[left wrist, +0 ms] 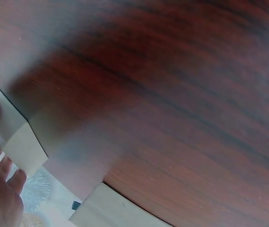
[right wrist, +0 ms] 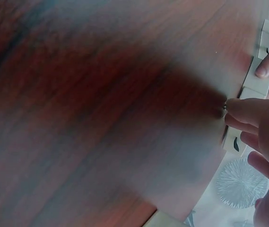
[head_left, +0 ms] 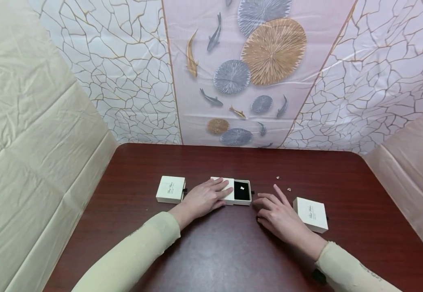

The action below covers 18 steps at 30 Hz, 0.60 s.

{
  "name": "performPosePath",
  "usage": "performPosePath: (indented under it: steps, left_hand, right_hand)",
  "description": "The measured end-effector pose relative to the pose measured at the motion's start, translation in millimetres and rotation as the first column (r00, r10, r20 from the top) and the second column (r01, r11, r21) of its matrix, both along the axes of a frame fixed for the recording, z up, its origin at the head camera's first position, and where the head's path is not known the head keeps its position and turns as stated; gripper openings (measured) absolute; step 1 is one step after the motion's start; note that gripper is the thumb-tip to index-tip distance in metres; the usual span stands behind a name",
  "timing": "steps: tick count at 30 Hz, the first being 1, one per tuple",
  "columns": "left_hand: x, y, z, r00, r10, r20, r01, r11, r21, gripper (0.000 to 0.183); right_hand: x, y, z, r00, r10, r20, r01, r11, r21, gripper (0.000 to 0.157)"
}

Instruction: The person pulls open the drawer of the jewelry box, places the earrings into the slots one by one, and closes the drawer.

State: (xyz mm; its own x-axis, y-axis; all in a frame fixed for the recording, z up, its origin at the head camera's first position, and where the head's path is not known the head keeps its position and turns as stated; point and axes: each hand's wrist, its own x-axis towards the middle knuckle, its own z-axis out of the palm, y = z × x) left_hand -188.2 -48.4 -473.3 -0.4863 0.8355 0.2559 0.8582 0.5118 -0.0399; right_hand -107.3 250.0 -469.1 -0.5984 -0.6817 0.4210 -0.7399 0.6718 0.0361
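A white slide-out jewelry box (head_left: 229, 183) lies in the middle of the table, its drawer (head_left: 242, 202) partly pulled out to the right. On the black padding inside sits a small flower-shaped stud earring (head_left: 242, 188). My left hand (head_left: 205, 197) grips the box's sleeve, fingers across the top and thumb along the near side. Just right of the drawer, my right hand (head_left: 279, 215) pinches a tiny shiny piece (right wrist: 225, 107), apparently another stud earring, between thumb and index finger. Its little finger points up and away. Most of that piece is hidden by the fingertips.
A closed white box (head_left: 170, 189) with a black tab lies to the left. Another closed box (head_left: 311, 215) stands right, beside my right hand. Two small studs, one farther back (head_left: 278, 177) and one nearer (head_left: 289, 189), lie on the dark red table (head_left: 211, 259). Patterned cloth hangs behind.
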Motion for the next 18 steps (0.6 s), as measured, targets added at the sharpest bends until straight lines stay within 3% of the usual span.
performPosePath:
  steps: [13,18]
  left_hand:
    - [0.2,0.3,-0.3,1.000,0.009,0.019,-0.009,1.000,-0.001,0.050]
    - [0.6,0.0,0.6,1.000,0.010,0.011,-0.010,1.000,-0.003,0.050]
  right_hand:
    - [-6.2,0.0,-1.5,0.995,0.080,-0.067,-0.074,0.994,0.083,0.014]
    - [-9.5,1.3,-2.2,0.996,0.067,-0.059,-0.063,0.996,0.069,0.013]
